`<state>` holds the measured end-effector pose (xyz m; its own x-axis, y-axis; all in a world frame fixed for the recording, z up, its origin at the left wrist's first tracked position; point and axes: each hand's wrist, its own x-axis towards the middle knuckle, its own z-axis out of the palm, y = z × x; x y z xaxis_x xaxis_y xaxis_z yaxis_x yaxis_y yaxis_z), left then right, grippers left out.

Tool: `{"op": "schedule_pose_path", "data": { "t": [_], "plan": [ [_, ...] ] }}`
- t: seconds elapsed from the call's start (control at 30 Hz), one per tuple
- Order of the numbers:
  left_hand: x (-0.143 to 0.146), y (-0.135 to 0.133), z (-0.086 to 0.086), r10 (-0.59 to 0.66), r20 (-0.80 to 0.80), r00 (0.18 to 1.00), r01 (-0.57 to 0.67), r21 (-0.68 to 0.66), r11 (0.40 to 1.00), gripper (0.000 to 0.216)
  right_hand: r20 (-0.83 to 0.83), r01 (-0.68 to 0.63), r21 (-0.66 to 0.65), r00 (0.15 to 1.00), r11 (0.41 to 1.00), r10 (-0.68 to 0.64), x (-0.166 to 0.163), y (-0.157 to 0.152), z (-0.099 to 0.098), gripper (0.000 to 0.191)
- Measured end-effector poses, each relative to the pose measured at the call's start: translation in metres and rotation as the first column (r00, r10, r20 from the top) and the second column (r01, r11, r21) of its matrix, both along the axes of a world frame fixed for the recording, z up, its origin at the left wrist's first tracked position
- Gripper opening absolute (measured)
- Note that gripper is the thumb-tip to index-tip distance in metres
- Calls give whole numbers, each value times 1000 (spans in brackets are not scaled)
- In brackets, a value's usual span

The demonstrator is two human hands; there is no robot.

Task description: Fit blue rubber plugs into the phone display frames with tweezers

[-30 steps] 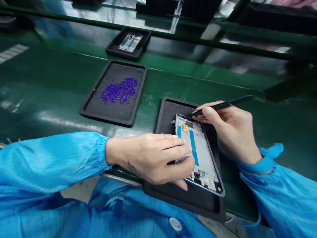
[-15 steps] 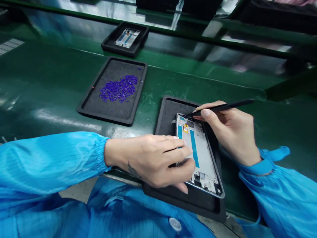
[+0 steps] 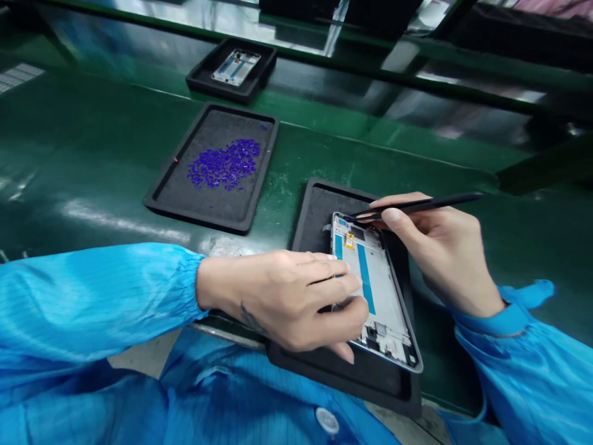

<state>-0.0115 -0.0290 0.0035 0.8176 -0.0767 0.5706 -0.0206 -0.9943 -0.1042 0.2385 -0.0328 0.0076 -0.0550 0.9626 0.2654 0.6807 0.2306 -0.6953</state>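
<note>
A silver phone frame (image 3: 377, 290) with blue strips and a small orange part lies tilted in a black tray (image 3: 319, 210) at the near edge of the green belt. My left hand (image 3: 291, 296) grips the frame's left side, fingers curled over it. My right hand (image 3: 440, 247) holds black tweezers (image 3: 417, 206), whose tips touch the frame's top left corner.
A second black tray (image 3: 167, 194) to the left holds a pile of several small purple parts (image 3: 225, 164). Farther back, a third black tray (image 3: 204, 77) carries another phone frame (image 3: 235, 66). A dark rail runs along the far side of the green belt (image 3: 92, 142).
The view has shifted slightly. My right hand with the tweezers has lowered and flattened a little at the frame's top corner. My left hand keeps its grip.
</note>
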Motion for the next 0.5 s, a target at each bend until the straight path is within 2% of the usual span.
{"op": "schedule_pose_path", "data": {
  "t": [0.07, 0.23, 0.5],
  "plan": [
    [1, 0, 0, 11, 56, 998, -14, 45, 999, 46, 13, -6, 21, 1000, 1000, 5, -1, 0, 0, 28],
    [3, 0, 3, 30, 98, 995, -31, 9, 999, 45, 17, -16, 45, 1000, 999, 15, -2, 0, 0, 25],
    [3, 0, 2, 26, 84, 996, -26, 4, 1000, 47, 22, -38, 82, 999, 996, 36, -5, 0, 0, 20]
  ]
}}
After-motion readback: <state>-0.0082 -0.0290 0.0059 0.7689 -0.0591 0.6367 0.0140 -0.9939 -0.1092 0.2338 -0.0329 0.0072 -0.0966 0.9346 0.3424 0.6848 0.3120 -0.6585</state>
